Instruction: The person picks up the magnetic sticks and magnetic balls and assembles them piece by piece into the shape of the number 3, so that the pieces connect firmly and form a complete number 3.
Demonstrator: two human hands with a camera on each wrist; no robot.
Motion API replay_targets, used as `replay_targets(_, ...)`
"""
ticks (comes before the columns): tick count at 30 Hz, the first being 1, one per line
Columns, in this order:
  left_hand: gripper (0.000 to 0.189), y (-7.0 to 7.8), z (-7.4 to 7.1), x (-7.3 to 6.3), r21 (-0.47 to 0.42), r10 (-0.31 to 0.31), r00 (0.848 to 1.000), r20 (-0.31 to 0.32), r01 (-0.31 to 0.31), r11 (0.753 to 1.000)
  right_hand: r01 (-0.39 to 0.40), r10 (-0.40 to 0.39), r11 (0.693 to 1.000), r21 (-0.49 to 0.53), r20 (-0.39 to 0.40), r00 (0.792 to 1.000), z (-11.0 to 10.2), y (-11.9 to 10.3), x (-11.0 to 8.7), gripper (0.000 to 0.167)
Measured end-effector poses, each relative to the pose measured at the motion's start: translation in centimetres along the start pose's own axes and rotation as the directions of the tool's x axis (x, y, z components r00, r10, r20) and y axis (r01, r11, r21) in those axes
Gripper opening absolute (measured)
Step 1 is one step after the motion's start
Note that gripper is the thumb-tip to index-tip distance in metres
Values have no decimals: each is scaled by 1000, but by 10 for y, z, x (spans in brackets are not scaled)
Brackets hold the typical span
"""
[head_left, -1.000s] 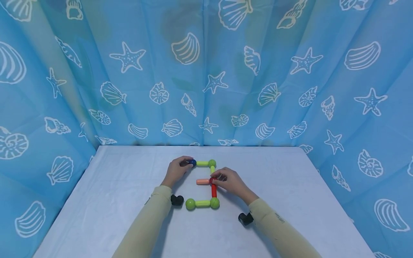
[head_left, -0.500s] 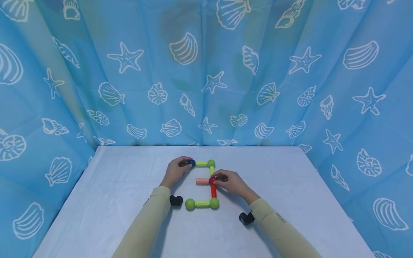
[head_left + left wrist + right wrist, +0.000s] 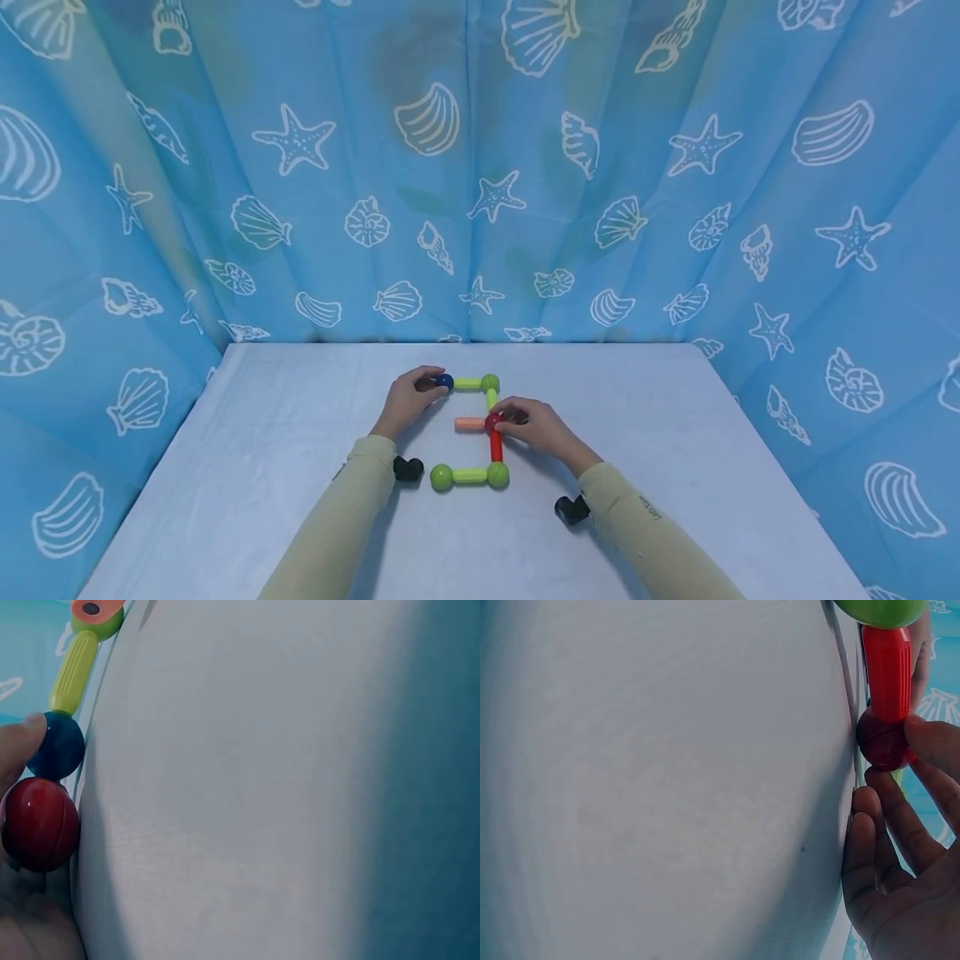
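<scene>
My left hand [image 3: 408, 400] pinches a dark blue ball [image 3: 445, 382] at the free left end of the far yellow-green rod [image 3: 468, 384]. Close to that palm, the left wrist view has a red ball [image 3: 41, 825], hidden from the head view; I cannot tell whether it is held. My right hand [image 3: 538, 425] pinches another red ball [image 3: 883, 740] between thumb and finger. From this ball a salmon rod [image 3: 469, 424] points left, a yellow-green rod [image 3: 492, 398] runs away, and a red rod [image 3: 496, 447] comes nearer. All lie on the white-covered table.
A far green ball [image 3: 491, 382] forms one corner, a near green ball [image 3: 498, 475] another. From the latter, a yellow-green rod [image 3: 470, 476] leads left to a third green ball [image 3: 442, 477]. A blue shell-print curtain [image 3: 472, 208] encloses the table's back and sides.
Both hands keep their grips on the balls and stay nearly still. The head view shifts slightly; the rods and balls keep the same arrangement.
</scene>
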State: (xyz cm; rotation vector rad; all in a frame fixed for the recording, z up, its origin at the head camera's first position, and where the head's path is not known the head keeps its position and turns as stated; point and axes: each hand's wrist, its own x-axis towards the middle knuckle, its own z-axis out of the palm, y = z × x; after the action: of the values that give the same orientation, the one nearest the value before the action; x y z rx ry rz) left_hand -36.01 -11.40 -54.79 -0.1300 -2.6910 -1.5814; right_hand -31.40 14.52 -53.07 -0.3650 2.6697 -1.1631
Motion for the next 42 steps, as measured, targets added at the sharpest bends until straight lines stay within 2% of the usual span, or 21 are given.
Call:
replay_targets(5,43,-1,-1,-2,-36,6,1000,-2,-7,999,-3,3,1000,-2,2,1000,1,-1,-1,25)
replay_targets(11,44,-4,-4,-5,-39,-17,1000,-1,17,999,-5,5,1000,-1,10,1000,-1,-2,-2,24)
replay_targets(17,43,-8,-13,-15,-41,-35,999,-17,34,999,7,-7,1000,1,10,1000,0,0,-2,25)
replay_targets(23,46,-13,-22,-27,-26,-16,1000,-18,16,1000,-4,4,1000,-2,-3,1000,1,1,-1,23)
replay_targets(27,48,-15,-28,-33,-8,-33,999,-28,33,999,1,-1,1000,-5,-3,1000,1,0,-1,24)
replay_targets(35,48,-13,-28,-40,24,-40,998,-40,41,999,-6,6,1000,-4,-7,1000,0,3,-1,24)
replay_targets(42,45,-14,-25,-40,42,-37,997,-64,39,998,4,-4,1000,-9,-6,1000,2,2,-1,25)
